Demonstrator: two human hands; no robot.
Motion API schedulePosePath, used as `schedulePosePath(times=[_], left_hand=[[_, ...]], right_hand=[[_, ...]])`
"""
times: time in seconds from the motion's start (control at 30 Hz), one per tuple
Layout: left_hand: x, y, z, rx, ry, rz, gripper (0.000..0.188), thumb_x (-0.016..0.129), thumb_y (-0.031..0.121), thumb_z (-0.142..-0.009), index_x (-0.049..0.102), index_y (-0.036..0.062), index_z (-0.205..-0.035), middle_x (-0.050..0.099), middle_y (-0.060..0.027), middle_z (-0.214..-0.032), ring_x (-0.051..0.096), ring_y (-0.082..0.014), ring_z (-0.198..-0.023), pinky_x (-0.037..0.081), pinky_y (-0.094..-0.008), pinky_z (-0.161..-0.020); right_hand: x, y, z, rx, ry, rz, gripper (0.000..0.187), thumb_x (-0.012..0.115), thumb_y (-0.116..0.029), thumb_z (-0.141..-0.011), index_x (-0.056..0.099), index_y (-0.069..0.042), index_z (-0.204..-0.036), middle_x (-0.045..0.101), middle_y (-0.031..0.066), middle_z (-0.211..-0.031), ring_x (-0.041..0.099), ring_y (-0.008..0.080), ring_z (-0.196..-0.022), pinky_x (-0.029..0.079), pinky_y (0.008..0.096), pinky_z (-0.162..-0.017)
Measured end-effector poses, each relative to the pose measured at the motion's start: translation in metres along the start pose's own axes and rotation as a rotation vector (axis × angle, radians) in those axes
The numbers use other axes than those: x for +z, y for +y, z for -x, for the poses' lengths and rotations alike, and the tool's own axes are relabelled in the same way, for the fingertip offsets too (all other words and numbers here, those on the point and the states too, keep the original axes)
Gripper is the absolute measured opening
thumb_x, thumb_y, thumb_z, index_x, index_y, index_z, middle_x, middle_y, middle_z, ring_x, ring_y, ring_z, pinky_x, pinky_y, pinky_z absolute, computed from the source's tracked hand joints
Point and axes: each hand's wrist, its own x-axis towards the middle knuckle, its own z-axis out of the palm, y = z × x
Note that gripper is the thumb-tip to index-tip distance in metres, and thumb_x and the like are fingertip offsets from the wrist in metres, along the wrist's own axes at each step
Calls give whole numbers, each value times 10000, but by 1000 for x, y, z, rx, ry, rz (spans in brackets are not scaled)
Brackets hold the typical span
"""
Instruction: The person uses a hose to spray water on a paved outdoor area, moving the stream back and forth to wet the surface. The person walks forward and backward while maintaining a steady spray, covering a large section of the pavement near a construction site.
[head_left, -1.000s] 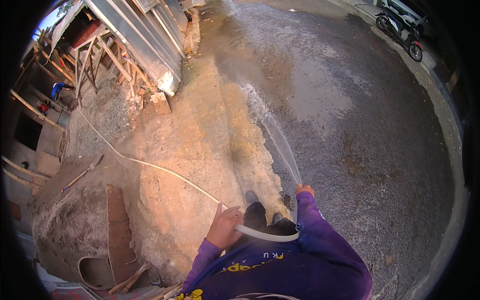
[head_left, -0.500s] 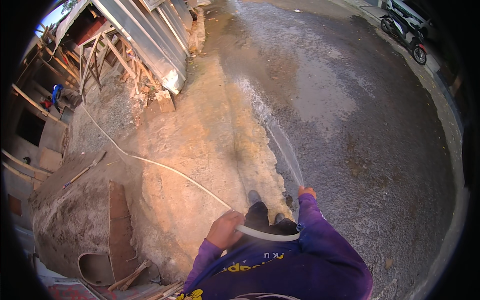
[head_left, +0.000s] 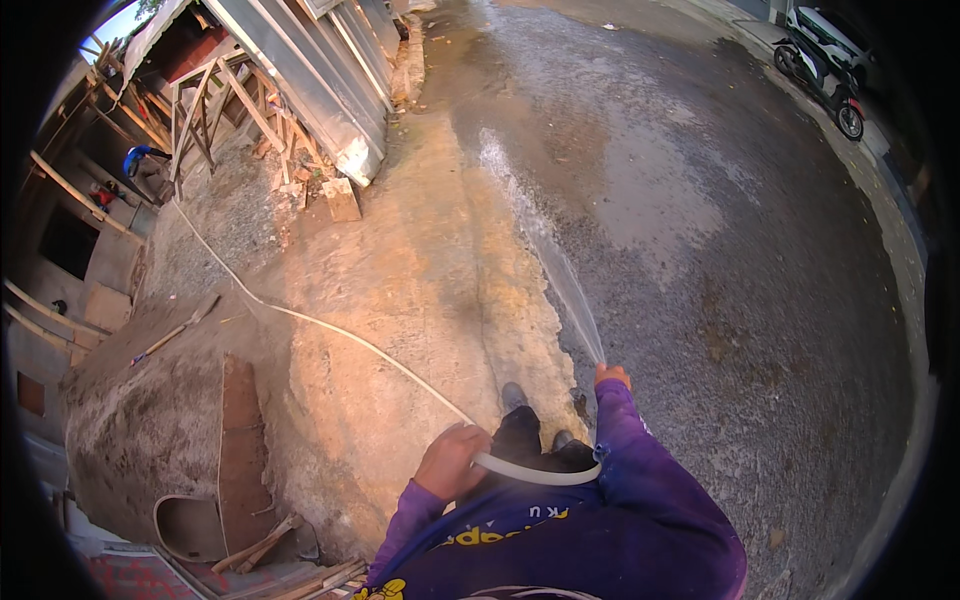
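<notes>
A pale hose [head_left: 540,474] bends in front of my body, and my left hand [head_left: 453,462] is closed around it. Farther along, my right hand [head_left: 613,376] grips the hose near its end, though its fingers mostly hide that end. A spray of water [head_left: 562,272] shoots forward from the right hand and lands near the edge between the pale concrete strip [head_left: 390,270] and the wet dark road [head_left: 760,330]. Beyond my left hand, the hose trails across the concrete toward the building at the far left.
At left are a sand heap [head_left: 130,430], a shovel [head_left: 178,328], an upright brown board [head_left: 240,450] and a tub [head_left: 190,527]. Metal sheeting [head_left: 300,80] and a wooden frame [head_left: 215,110] stand farther off. A person in blue [head_left: 140,160] bends nearby. A motorbike [head_left: 820,85] is parked far right.
The whole view has shifted slightly, with the far scene a little right and lower. Water keeps spraying, its landing spot slightly farther up the picture. Both hands keep their hold on the hose.
</notes>
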Motion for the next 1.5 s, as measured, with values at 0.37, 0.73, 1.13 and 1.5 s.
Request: schedulePosePath(times=[0.37,0.73,1.13,1.5], left_hand=[[-2,3,-3,-6,12,-16,266,784,45,-747,693,16,-995,695,-141,-984,668,-367,-940,553,-427,-834],[-3,4,-7,-14,13,-16,249,790,45,-748,700,21,-979,707,-133,-1002,673,-359,-951,559,-428,-833],[-5,3,-5,-12,28,-5,238,790,45,-751,690,26,-966,705,-131,-1003,675,-361,-950,558,-429,-839],[-3,-3,1,-15,24,-4,262,790,49,-751,698,19,-994,696,-138,-981,670,-373,-942,555,-435,-842]], right_hand=[[-20,-30,10,-70,0,-33,535,600,-442,-931,780,-7,-1186,739,286,-1205,704,424,-1187,529,511,-1060],[-25,-39,5,-96,-3,-46,521,616,-440,-940,780,-12,-1187,743,276,-1202,707,422,-1175,531,508,-1055],[-17,-47,0,-101,47,-81,520,603,-474,-889,816,-77,-1148,754,274,-1145,722,432,-1126,542,503,-1045],[-4,-29,3,-68,2,-23,538,612,-477,-903,795,-59,-1187,743,274,-1206,705,433,-1179,531,507,-1065]])
